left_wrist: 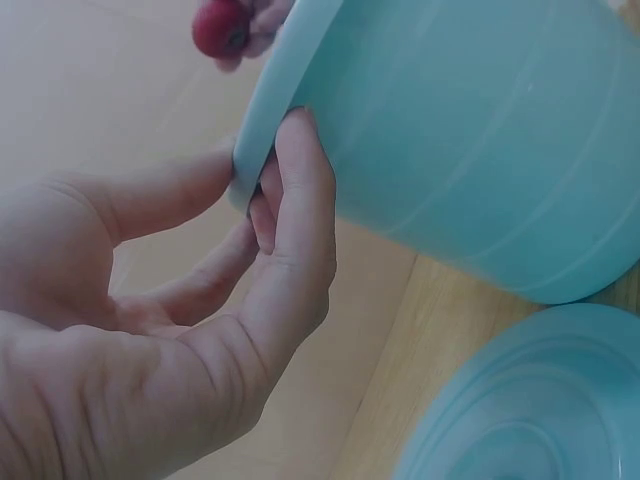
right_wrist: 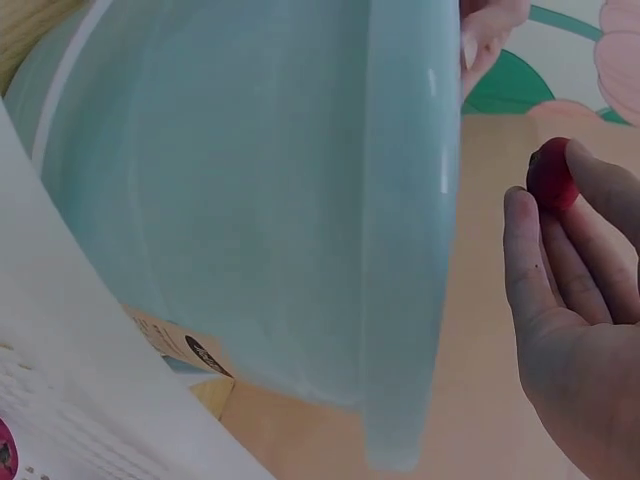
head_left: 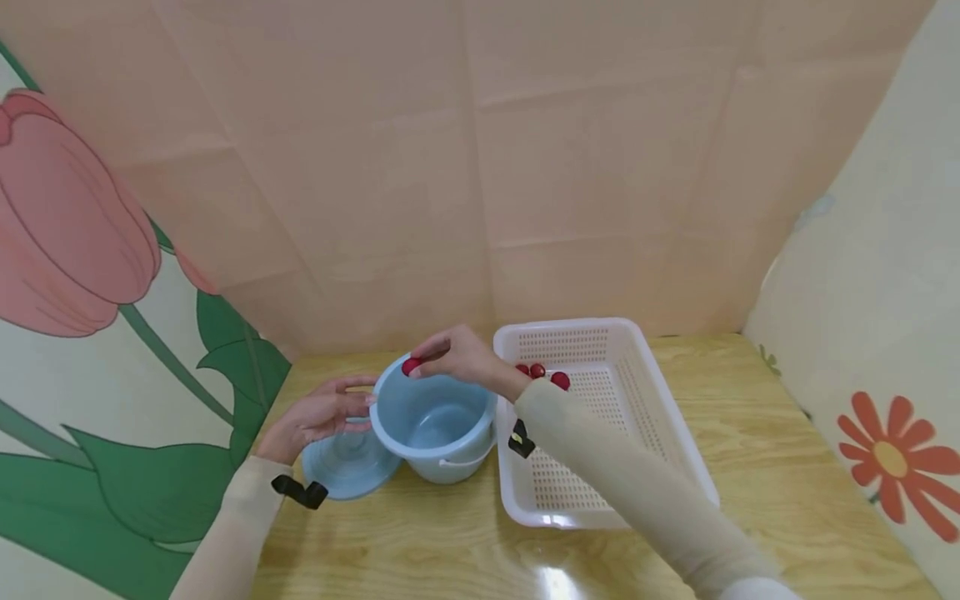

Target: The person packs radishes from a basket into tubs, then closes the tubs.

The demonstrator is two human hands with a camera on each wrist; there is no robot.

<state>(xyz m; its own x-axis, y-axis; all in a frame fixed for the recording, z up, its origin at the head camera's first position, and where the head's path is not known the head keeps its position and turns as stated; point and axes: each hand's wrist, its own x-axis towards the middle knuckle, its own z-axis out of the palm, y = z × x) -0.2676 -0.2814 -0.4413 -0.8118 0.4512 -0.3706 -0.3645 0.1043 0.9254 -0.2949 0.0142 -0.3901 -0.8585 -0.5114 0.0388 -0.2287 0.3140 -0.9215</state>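
Note:
My right hand (head_left: 463, 357) pinches a small round red fruit (right_wrist: 553, 176) between thumb and fingertips, above the far left part of the rim of a light blue bucket (head_left: 444, 468). The fruit has a dark end, and its exact kind is unclear. On the bucket's left side, my left hand (left_wrist: 235, 300) grips the rim between thumb and fingers. The bucket's visible inside holds nothing, and its white handle hangs at the front. A round blue lid (head_left: 351, 468) lies on the table, left of the bucket and partly beneath my left hand.
A white slotted plastic basket (head_left: 678, 425) stands right of the bucket, under my right forearm. Several red fruits (head_left: 560, 381) lie at its far left, partly hidden by the wrist. A draped cloth (head_left: 600, 167) backs the wooden table (head_left: 390, 550); flower-patterned panels flank it.

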